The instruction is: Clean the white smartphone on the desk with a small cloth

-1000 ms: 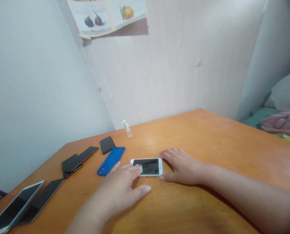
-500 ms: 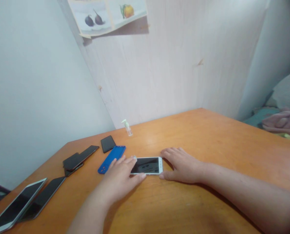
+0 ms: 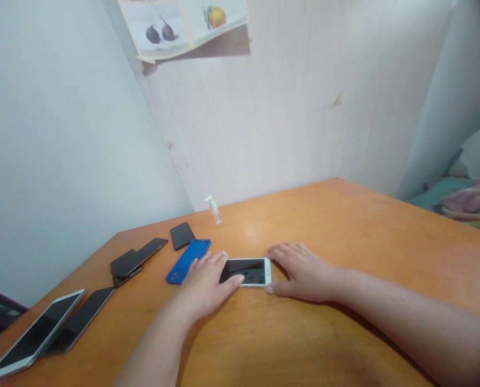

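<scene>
A white-framed smartphone with a dark, reflective screen lies flat and crosswise on the wooden table. My left hand is over its left end, fingers stretched toward the far edge and the thumb resting over the lower part of the screen. At the phone's right end is my right hand, its fingers and thumb spread apart near the two corners. Both hands look open. Just behind my left hand lies a blue phone case, partly covered by the fingers.
A black phone lies beyond the case. Overlapping dark phones rest farther left. Nearer, a white tablet partly covers a black device. A small pump bottle stands near the wall. The table extends right toward bedding.
My left thumb has moved from the phone's near edge up onto its screen. The right hand keeps its place by the phone. The whole view has shifted slightly.
</scene>
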A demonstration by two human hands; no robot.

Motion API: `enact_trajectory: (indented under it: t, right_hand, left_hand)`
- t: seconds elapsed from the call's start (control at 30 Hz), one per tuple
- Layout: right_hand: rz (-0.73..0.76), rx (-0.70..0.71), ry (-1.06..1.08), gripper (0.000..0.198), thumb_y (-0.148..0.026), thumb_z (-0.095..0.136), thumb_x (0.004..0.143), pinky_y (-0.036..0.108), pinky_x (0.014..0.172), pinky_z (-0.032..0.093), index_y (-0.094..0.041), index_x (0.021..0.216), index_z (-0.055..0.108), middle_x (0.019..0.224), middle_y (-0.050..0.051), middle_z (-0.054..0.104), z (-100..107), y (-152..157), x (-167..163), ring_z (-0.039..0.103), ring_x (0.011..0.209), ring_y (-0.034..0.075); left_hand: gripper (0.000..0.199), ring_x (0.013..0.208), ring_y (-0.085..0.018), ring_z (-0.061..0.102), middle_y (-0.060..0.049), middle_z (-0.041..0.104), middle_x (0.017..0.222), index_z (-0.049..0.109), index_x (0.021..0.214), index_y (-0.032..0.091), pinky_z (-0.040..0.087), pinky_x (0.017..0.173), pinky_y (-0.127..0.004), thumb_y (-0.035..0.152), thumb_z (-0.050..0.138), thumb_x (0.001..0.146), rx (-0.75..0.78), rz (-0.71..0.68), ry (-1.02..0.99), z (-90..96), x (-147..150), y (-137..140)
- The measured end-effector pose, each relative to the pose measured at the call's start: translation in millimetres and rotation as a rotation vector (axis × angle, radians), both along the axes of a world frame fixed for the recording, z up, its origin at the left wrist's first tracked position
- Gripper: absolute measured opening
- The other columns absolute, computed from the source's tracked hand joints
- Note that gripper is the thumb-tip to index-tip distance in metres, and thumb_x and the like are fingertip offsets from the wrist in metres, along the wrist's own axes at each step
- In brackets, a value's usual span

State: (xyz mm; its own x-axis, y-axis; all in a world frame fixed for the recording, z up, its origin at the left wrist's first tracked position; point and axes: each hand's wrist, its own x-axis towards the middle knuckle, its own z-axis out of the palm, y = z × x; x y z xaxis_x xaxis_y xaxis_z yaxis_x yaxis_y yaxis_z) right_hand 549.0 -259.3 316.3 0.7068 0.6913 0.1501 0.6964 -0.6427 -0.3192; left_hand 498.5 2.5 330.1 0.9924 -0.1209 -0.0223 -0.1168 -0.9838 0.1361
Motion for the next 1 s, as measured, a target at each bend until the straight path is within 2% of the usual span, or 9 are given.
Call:
enact_trajectory:
  t: [0.1,0.3,0.47,0.53,0.73,0.8,0.93,1.0]
  right_hand:
    - [0.003,0.004,-0.001,0.060,-0.066,0.061,0.081,0.045,0.090,0.041,-0.018,0.117,0.060,0.119,0.015,0.064,-1.1,0.5,0.3,0.057,0.108,0.033]
    - [0.005,0.011,-0.004,0.059,-0.066,0.061,0.081,0.045,0.090,0.040,-0.018,0.117,0.060,0.119,0.014,0.064,-2.8,0.1,1.1,0.056,0.109,0.033]
    - [0.006,0.007,0.001,0.061,-0.066,0.061,0.082,0.046,0.091,0.040,-0.019,0.120,0.059,0.121,0.014,0.063,-0.7,-0.9,0.6,0.056,0.109,0.033]
    - [0.006,0.004,0.003,0.060,-0.066,0.060,0.082,0.045,0.091,0.040,-0.019,0.120,0.059,0.120,0.014,0.063,-0.7,-1.1,0.5,0.057,0.109,0.033]
    - [0.009,0.005,0.002,0.062,-0.066,0.060,0.082,0.047,0.092,0.040,-0.018,0.121,0.058,0.122,0.014,0.062,-2.6,-1.6,0.7,0.056,0.112,0.034]
    - [0.009,0.001,0.009,0.062,-0.066,0.060,0.082,0.046,0.092,0.040,-0.018,0.121,0.058,0.121,0.014,0.063,-1.9,-1.5,0.8,0.056,0.111,0.033]
    - [0.007,0.000,0.017,0.061,-0.066,0.060,0.082,0.046,0.093,0.040,-0.019,0.121,0.059,0.122,0.015,0.062,-0.5,-1.0,0.4,0.056,0.111,0.033]
    - [0.006,-0.001,0.015,0.062,-0.066,0.060,0.082,0.046,0.093,0.040,-0.019,0.121,0.059,0.122,0.015,0.062,-0.5,-0.8,0.2,0.056,0.111,0.033]
  left_hand:
    - [0.084,0.146,-0.036,0.029,-0.016,0.037,0.156,0.041,0.148,0.016,0.022,0.118,-0.052,0.074,0.040,0.088,-0.023,-0.061,-0.002,-1.9,-1.6,-7.8]
    - [0.082,0.149,-0.032,0.024,-0.007,0.031,0.160,0.038,0.150,0.025,0.019,0.121,-0.049,0.075,0.044,0.086,-0.076,-0.195,0.049,7.6,-14.9,-22.2]
    - [0.074,0.148,-0.037,0.024,-0.007,0.041,0.155,0.050,0.143,0.027,0.014,0.119,-0.060,0.074,0.044,0.086,-0.048,-0.066,0.034,14.0,-13.2,-9.8]
    - [0.073,0.148,-0.038,0.024,-0.007,0.043,0.154,0.052,0.142,0.027,0.014,0.118,-0.060,0.073,0.045,0.086,-0.051,-0.054,0.027,16.0,-13.7,-10.8]
    - [0.074,0.148,-0.032,0.027,-0.005,0.040,0.156,0.047,0.146,0.029,0.017,0.121,-0.053,0.071,0.049,0.085,-0.130,-0.236,0.086,21.3,-23.9,-26.7]
    - [0.073,0.147,-0.033,0.027,-0.006,0.041,0.155,0.047,0.145,0.029,0.015,0.120,-0.055,0.072,0.048,0.086,-0.111,-0.197,0.088,20.1,-22.8,-23.4]
    - [0.073,0.146,-0.038,0.027,-0.009,0.044,0.153,0.052,0.141,0.026,0.013,0.118,-0.061,0.073,0.045,0.086,-0.052,-0.032,0.014,14.1,-15.7,-13.5]
    - [0.074,0.146,-0.037,0.028,-0.009,0.043,0.153,0.052,0.142,0.026,0.015,0.119,-0.060,0.073,0.047,0.085,-0.066,-0.054,0.008,12.7,-15.3,-15.3]
